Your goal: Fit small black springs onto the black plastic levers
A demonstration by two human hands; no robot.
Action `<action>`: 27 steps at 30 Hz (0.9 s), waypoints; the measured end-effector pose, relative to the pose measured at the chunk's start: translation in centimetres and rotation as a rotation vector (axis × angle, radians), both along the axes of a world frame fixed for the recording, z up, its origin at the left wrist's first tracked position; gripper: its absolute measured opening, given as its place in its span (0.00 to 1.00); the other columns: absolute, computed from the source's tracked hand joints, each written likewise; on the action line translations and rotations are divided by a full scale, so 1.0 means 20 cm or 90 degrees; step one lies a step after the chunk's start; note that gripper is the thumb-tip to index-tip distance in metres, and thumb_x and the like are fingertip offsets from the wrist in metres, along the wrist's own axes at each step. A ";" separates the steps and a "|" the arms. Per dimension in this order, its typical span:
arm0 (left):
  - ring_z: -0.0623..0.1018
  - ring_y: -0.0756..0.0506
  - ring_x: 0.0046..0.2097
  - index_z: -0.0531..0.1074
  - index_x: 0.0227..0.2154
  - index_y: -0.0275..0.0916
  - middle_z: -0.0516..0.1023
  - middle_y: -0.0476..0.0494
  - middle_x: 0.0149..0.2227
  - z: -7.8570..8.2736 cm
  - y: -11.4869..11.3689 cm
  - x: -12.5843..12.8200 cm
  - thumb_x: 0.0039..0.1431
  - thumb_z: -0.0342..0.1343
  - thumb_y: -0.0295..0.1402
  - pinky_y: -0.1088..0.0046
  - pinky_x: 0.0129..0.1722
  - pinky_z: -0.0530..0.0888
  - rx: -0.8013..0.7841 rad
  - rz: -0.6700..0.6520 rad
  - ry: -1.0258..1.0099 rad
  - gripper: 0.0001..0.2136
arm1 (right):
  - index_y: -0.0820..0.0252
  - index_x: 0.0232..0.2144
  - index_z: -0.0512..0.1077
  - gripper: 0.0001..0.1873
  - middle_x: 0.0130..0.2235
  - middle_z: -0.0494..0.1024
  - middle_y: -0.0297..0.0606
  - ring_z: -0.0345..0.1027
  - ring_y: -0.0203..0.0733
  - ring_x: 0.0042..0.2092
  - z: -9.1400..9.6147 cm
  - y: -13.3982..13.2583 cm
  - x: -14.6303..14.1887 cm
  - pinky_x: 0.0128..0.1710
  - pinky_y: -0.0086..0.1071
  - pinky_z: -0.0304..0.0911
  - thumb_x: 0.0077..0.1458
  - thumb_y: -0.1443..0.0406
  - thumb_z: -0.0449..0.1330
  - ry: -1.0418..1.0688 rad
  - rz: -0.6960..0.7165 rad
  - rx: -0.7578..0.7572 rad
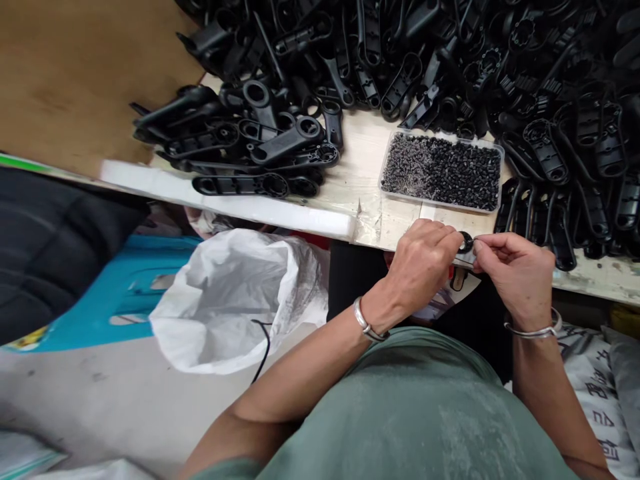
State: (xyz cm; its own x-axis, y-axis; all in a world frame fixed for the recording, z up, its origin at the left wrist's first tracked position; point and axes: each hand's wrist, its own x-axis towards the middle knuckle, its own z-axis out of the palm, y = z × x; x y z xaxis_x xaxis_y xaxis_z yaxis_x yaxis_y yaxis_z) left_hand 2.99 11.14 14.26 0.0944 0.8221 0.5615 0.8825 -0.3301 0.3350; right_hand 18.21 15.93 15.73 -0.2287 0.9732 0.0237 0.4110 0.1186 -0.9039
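My left hand (pixel 424 261) is curled closed at the near edge of the workbench (pixel 360 175), gripping a small black ring-shaped plastic part (pixel 466 241) that shows between my two hands. My right hand (pixel 517 273) is pinched against the same part from the right; what its fingertips hold is too small to name. Just beyond my hands stands a clear shallow tray (pixel 443 171) filled with several tiny black pieces. Both wrists wear silver bangles.
Heaps of black plastic handle parts (pixel 250 137) cover the bench at left, back and right (pixel 575 100). Below the bench edge are a white plastic bag (pixel 235 293), a blue stool (pixel 120 287) and printed sacks (pixel 600 393) at lower right.
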 end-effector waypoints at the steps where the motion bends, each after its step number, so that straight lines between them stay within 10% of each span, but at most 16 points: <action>1: 0.76 0.47 0.34 0.72 0.29 0.35 0.78 0.45 0.29 0.00 0.00 0.00 0.66 0.43 0.22 0.70 0.38 0.71 0.004 0.002 0.001 0.14 | 0.59 0.28 0.79 0.05 0.22 0.77 0.31 0.71 0.36 0.23 0.00 0.00 0.00 0.25 0.27 0.69 0.49 0.63 0.65 0.002 0.000 0.000; 27: 0.80 0.48 0.42 0.72 0.40 0.34 0.82 0.44 0.42 0.04 -0.04 -0.05 0.68 0.45 0.23 0.68 0.43 0.68 -0.043 -0.010 -0.004 0.10 | 0.59 0.29 0.79 0.06 0.23 0.77 0.32 0.71 0.36 0.23 -0.01 0.00 0.01 0.27 0.29 0.70 0.49 0.62 0.64 -0.015 0.008 0.011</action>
